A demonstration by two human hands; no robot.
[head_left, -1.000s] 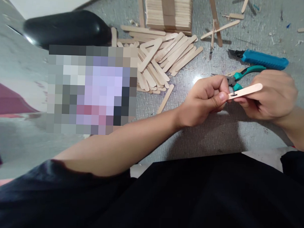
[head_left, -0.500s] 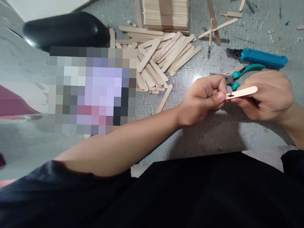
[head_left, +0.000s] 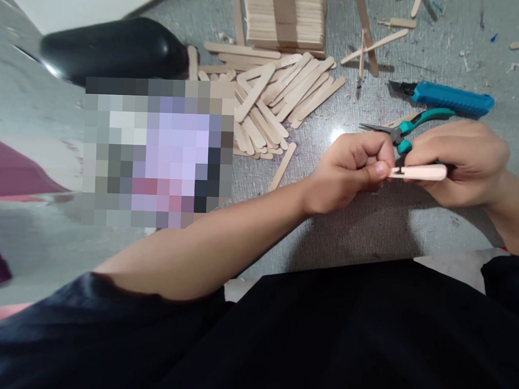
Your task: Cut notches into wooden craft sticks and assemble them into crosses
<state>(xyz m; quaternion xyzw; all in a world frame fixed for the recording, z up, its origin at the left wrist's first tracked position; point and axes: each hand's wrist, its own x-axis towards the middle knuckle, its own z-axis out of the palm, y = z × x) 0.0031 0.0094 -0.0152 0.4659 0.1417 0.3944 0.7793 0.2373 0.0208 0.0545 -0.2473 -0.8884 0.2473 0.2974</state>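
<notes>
My left hand (head_left: 349, 172) is curled into a fist and pinches the left end of a pale wooden craft stick (head_left: 420, 172) between thumb and forefinger. My right hand (head_left: 460, 162) is closed round the stick's other end. The stick lies almost level between the two hands and has a small dark notch near its left end. Teal-handled pliers (head_left: 404, 131) rest on the grey surface just behind my hands, partly hidden by my right fingers.
A blue utility knife (head_left: 452, 99) lies behind the pliers. A loose pile of craft sticks (head_left: 280, 99) and a neat stack (head_left: 285, 19) sit at the back, a glued stick cross (head_left: 367, 42) beside them. A black rounded object (head_left: 115, 47) is at the left.
The stick has tipped from slanting up to the right to nearly level, and my right fingers have closed further over its right end. My left hand has stayed in place.
</notes>
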